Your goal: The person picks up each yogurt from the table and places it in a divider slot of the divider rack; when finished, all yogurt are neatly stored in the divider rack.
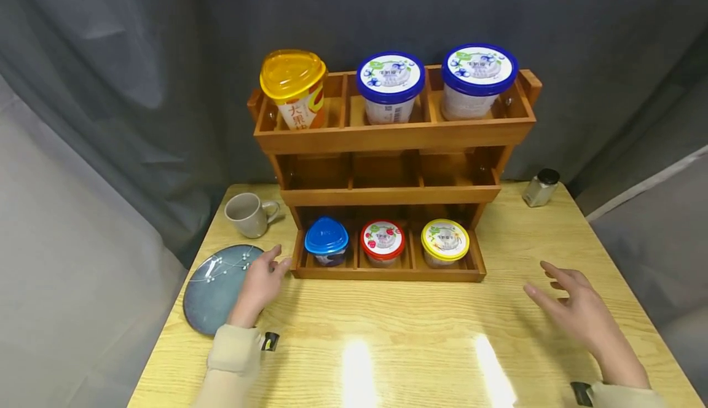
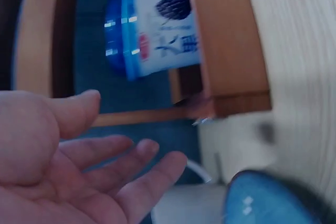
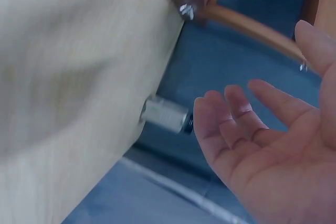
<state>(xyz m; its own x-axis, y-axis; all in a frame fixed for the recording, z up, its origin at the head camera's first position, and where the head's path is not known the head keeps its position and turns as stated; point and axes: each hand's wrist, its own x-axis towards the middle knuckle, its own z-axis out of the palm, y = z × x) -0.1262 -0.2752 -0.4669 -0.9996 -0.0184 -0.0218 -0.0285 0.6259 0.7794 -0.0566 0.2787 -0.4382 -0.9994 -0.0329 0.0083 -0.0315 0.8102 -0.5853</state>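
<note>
My left hand [image 1: 264, 280] hovers by the right edge of the blue plate [image 1: 212, 297], near the shelf's lower left corner, holding nothing. In the left wrist view its fingers are loosely bent, and a blue-lidded cup [image 2: 163, 35] stands in the tray beyond them. My right hand [image 1: 581, 306] is over the right part of the table, fingers loosely spread and nothing in them. A small black-capped jar [image 1: 539, 188] lies beyond it. Between the hands, the wooden shelf's [image 1: 387, 273] bottom tier bears the blue-lidded cup, a red-lidded cup [image 1: 382, 240] and a yellow-lidded cup [image 1: 445, 240].
On the top tier stand an orange-lidded cup [image 1: 294, 88] and two blue-rimmed tubs, one in the middle [image 1: 390, 85] and one at right [image 1: 478, 79]. A grey mug [image 1: 247, 214] stands behind the plate. Grey curtains [image 1: 166, 88] enclose the table [image 1: 420, 316].
</note>
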